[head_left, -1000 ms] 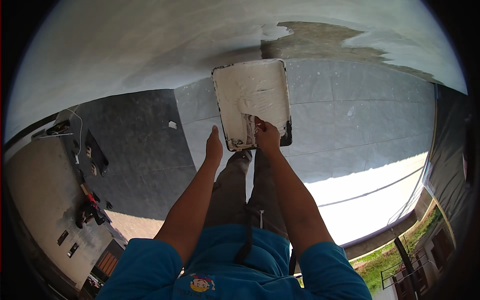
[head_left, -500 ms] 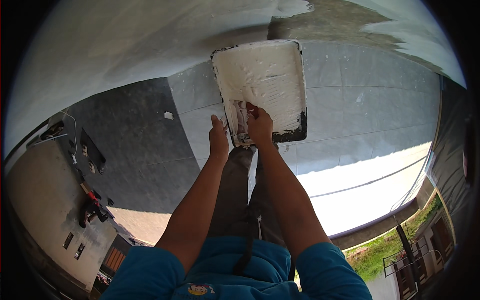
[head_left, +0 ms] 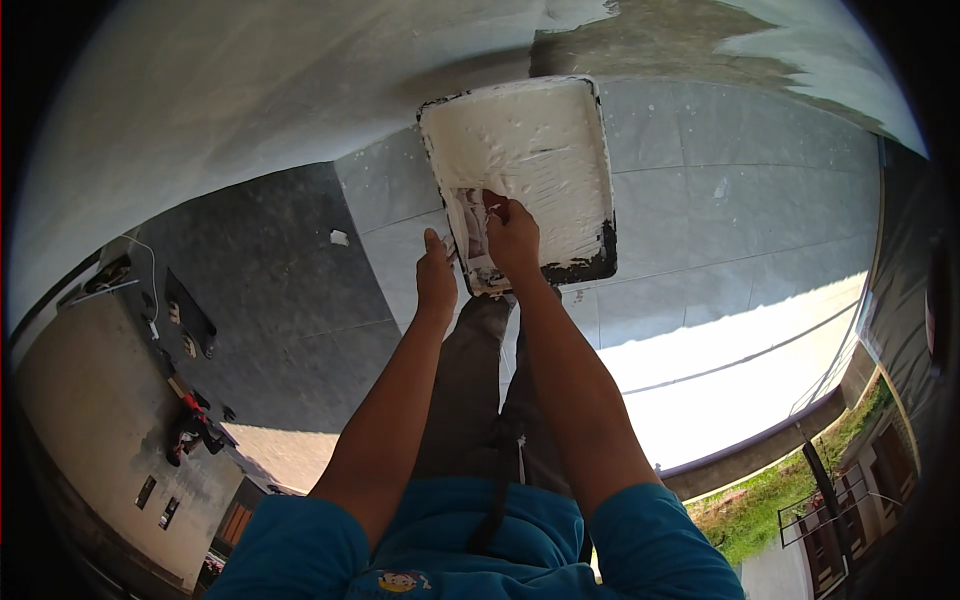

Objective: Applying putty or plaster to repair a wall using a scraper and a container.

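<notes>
A black-rimmed tray (head_left: pixel 535 135), thickly coated with off-white paint or paste, is in front of me above the floor. My left hand (head_left: pixel 436 275) grips its near left side, thumb up along the rim; the fingertips are partly hidden and look smeared with white. Over the tray's near left part, my right hand (head_left: pixel 514 240) is closed on the red-brown handle (head_left: pixel 494 203) of a flat tool. A broad, white-smeared patch (head_left: pixel 470 225) lies just left of that handle; I cannot tell whether it is the tool's blade or the tray's scraped bottom.
A wall (head_left: pixel 300 90) curves across the far side, with a bare grey-brown patch (head_left: pixel 640 45). Pale grey tiles (head_left: pixel 700 220) lie to the right, dark tiles (head_left: pixel 270 260) to the left. A small white scrap (head_left: pixel 339 238) and several sandals (head_left: pixel 188 342) lie on the left.
My right hand has shifted slightly left and away from me within the tray, the red-brown handle with it. My left hand stays at the tray's side.
</notes>
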The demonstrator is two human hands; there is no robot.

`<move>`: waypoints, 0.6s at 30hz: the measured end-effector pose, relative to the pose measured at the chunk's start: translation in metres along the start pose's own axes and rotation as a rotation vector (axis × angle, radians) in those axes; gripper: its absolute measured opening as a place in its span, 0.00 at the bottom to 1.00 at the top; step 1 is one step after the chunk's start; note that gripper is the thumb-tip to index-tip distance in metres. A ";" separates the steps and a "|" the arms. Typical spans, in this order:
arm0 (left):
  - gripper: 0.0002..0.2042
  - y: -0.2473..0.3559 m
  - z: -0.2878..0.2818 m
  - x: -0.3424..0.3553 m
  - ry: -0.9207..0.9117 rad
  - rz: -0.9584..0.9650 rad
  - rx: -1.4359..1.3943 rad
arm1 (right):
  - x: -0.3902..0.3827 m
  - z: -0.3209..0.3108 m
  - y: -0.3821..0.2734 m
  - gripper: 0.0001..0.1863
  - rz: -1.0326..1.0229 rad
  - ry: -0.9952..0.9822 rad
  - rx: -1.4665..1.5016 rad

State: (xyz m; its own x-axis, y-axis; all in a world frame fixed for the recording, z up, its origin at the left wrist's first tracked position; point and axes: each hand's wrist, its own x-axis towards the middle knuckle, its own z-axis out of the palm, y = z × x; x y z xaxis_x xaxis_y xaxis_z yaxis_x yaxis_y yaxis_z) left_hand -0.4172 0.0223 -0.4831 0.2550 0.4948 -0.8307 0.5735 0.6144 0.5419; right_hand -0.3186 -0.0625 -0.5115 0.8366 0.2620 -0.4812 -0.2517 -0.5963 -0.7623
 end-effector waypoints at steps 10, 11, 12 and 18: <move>0.45 -0.002 -0.013 0.005 -0.129 -0.051 -0.001 | 0.012 -0.023 0.013 0.12 0.284 -0.264 0.583; 0.45 -0.001 -0.015 0.005 -0.139 -0.052 -0.020 | 0.011 -0.027 0.011 0.12 0.319 -0.266 0.683; 0.45 -0.001 -0.017 0.005 -0.154 -0.053 -0.040 | 0.009 -0.034 0.009 0.12 0.351 -0.265 0.783; 0.44 0.017 -0.014 -0.021 -0.174 0.085 0.014 | -0.024 -0.094 -0.021 0.12 0.332 -0.190 1.090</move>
State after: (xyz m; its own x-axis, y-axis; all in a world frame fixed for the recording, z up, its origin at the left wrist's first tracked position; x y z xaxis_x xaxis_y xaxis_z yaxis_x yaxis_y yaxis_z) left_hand -0.4239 0.0305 -0.4546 0.4327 0.4302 -0.7923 0.5547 0.5657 0.6101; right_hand -0.2873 -0.1280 -0.4434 0.5873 0.3798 -0.7147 -0.8092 0.2906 -0.5106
